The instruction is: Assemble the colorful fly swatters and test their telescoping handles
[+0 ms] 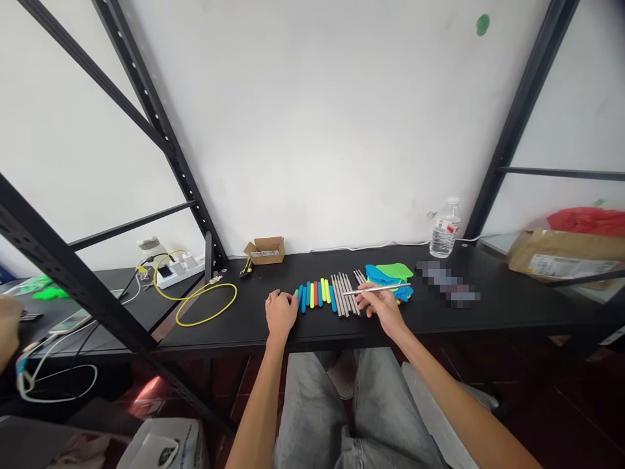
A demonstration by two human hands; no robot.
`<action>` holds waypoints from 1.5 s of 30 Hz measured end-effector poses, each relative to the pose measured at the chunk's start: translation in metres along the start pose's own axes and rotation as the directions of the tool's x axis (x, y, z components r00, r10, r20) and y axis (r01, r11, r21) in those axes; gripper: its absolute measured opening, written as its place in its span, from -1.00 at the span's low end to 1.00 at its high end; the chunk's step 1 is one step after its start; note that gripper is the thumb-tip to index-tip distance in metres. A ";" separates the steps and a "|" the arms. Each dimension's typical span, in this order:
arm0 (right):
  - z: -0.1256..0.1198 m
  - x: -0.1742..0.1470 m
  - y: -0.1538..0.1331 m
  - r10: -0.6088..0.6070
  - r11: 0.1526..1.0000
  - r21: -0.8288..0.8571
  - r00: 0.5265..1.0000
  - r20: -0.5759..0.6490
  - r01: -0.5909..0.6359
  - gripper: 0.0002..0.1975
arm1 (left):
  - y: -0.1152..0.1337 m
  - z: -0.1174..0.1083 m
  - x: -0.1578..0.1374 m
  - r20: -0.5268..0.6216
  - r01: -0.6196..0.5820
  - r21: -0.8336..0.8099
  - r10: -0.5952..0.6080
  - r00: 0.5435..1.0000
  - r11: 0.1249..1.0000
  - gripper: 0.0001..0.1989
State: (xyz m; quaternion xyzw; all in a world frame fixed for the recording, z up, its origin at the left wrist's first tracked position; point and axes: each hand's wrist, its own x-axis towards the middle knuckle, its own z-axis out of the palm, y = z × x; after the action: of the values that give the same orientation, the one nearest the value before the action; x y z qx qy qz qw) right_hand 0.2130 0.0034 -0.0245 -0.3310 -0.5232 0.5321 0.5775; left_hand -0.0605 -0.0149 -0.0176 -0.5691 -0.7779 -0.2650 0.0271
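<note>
My right hand (383, 307) holds a thin silvery metal rod (395, 286) between thumb and fingers, slanting across above the table. Beneath and left of it, several grey metal rods (340, 293) lie side by side, with a few thinner-looking rod ends (360, 276) behind my fingers. My left hand (281, 315) rests on the table at the left end of a row of coloured sticks (312, 295) in blue, yellow, red and green. Its fingers are curled down, and what they grip is hidden. To the right sits a pile of blue and green flat pieces (390, 272), partly behind the held rod.
A small open cardboard box (266, 253) stands near the wall. Further left lie a yellow cable (232, 303) and a white power strip (178, 276). A water bottle (445, 231) stands back right, near a larger carton (561, 254). Black shelf posts (512, 133) frame the table (493, 306).
</note>
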 end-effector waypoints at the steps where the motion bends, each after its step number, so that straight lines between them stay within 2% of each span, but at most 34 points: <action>1: 0.000 0.001 0.000 0.005 1.000 0.004 1.000 -0.001 -0.005 -0.68 | 0.000 0.000 0.000 -0.003 0.004 -0.008 -0.004 1.000 1.000 -0.60; 5: -0.002 0.000 -0.002 0.033 0.999 0.035 0.999 0.006 -0.033 -0.64 | -0.002 -0.001 0.002 -0.023 0.020 -0.066 -0.022 0.999 0.998 -0.62; 10: -0.003 -0.003 -0.005 0.063 0.993 0.096 0.998 0.006 -0.064 -0.60 | -0.003 -0.006 -0.001 -0.072 0.030 -0.223 -0.047 0.996 0.974 -0.67; 16: -0.003 -0.003 -0.001 0.004 0.989 0.147 1.000 -0.005 -0.003 -0.74 | 0.001 -0.015 -0.012 -0.102 -0.175 -0.388 0.146 0.984 0.905 -0.75; 20: -0.003 -0.004 -0.003 0.010 0.988 0.154 1.000 0.025 -0.014 -0.69 | 0.004 -0.018 -0.016 -0.063 -0.341 -0.423 0.348 0.935 0.839 -0.71; 24: -0.004 -0.005 -0.007 0.044 0.984 0.170 0.996 0.082 -0.058 -0.60 | 0.014 -0.020 -0.021 -0.062 -0.404 -0.397 0.415 0.907 0.824 -0.74; 29: -0.003 -0.005 -0.007 0.009 0.988 0.154 0.999 0.048 -0.016 -0.61 | 0.042 -0.015 -0.032 -0.117 -0.489 -0.492 0.501 0.857 0.721 -0.72; 32: -0.003 -0.005 -0.006 0.002 0.987 0.163 1.000 0.012 -0.004 -0.64 | 0.050 -0.011 -0.034 -0.084 -0.478 -0.553 0.526 0.847 0.682 -0.72; 38: -0.005 -0.003 -0.003 0.012 0.979 0.206 1.000 -0.019 -0.008 -0.69 | 0.043 -0.007 -0.030 -0.075 -0.362 -0.659 0.422 0.904 0.659 -0.74; 45: -0.006 0.000 0.003 0.008 0.973 0.230 0.999 -0.042 0.002 -0.71 | 0.041 -0.002 -0.027 -0.083 -0.371 -0.676 0.434 0.897 0.637 -0.77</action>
State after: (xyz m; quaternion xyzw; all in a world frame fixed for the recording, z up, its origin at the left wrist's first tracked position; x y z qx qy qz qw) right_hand 0.2184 0.0051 -0.0287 -0.2737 -0.4452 0.5829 0.6222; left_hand -0.0145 -0.0308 -0.0098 -0.7089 -0.4811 -0.4912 -0.1571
